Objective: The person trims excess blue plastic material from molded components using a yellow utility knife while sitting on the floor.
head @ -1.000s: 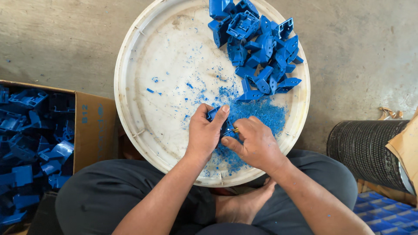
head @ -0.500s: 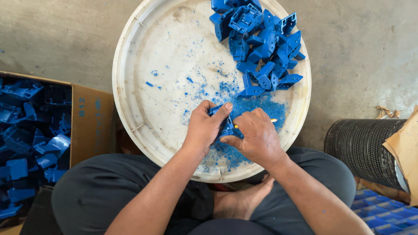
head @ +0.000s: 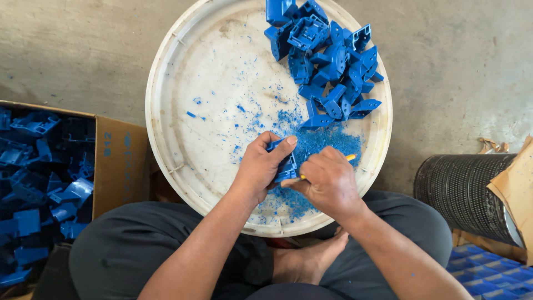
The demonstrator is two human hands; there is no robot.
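The left hand [head: 260,169] is curled around a small blue plastic part [head: 284,164], thumb on its top edge, gripping it just above the near rim of the round white tray [head: 183,144]. The right hand [head: 327,182] is closed in a fist on a thin tool [head: 350,158], of which only a yellow tip shows past the knuckles; the tool seems to meet the part's right side, but the fingers cover the contact.

On the tray, a drift of blue shavings [head: 327,141] lies right under and just beyond the hands, thinning to scattered flecks toward the tray's middle. A pile of like blue parts [head: 327,61] sits at the tray's far right, well apart from the hands; its top is cut off by the frame edge.

Left of the tray stands a cardboard box [head: 119,161] of more blue parts, in shadow and partly out of frame. Right of the tray is a dark ribbed roll [head: 461,186] with brown cardboard [head: 516,189] leaning over it. Below the tray's near rim a bare foot [head: 308,261] shows between the person's dark-trousered legs, which hide the tray's underside. Most of the held part is hidden by both hands.
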